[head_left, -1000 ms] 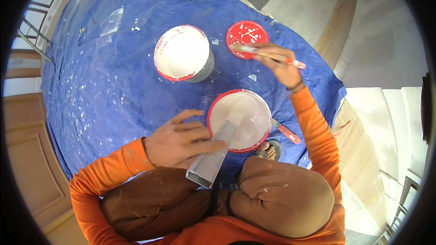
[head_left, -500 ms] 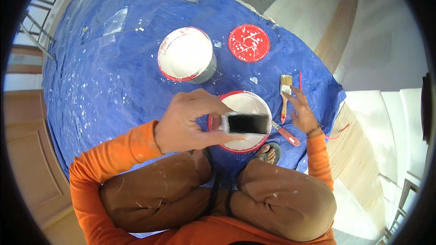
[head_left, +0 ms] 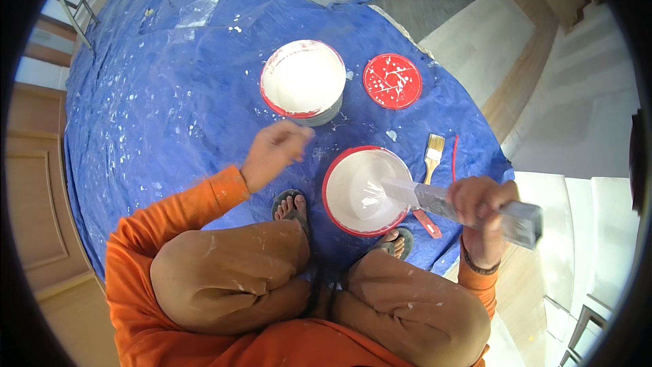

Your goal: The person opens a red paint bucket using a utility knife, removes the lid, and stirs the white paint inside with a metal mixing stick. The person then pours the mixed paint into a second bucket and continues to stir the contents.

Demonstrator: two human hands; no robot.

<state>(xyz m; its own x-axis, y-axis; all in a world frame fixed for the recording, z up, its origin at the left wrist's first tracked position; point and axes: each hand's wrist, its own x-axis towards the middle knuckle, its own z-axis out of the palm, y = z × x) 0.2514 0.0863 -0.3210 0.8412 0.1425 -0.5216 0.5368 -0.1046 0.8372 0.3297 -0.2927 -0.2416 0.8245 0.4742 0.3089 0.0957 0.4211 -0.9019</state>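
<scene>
My right hand [head_left: 482, 217] is wrapped round a long grey rectangular metal tube [head_left: 431, 198]. The tube slants down to the left, and its whitish lower end reaches over the near paint bucket [head_left: 325, 194], at the white paint inside; whether it dips in is hard to tell. Off to the bucket's upper left, my left hand [head_left: 275, 153] hovers, slightly blurred, with fingers curled together and nothing visible in them. A red-handled tool [head_left: 427, 224] rests against the bucket's right side, its other end hidden. Just beyond it lies a wooden-handled paintbrush [head_left: 433, 156] with pale bristles.
Farther off stands a second bucket [head_left: 319, 119] of white paint. A paint-spattered red lid [head_left: 392, 81] lies to its right. Beside the brush is a thin red strip [head_left: 455, 156]. Everything sits on a blue tarp [head_left: 170, 115]; my sandalled feet are close to the near bucket.
The tube has passed from my left hand to my right and now slopes into view lengthwise over the near bucket. My left hand has drawn back to the left. The view has shifted slightly.
</scene>
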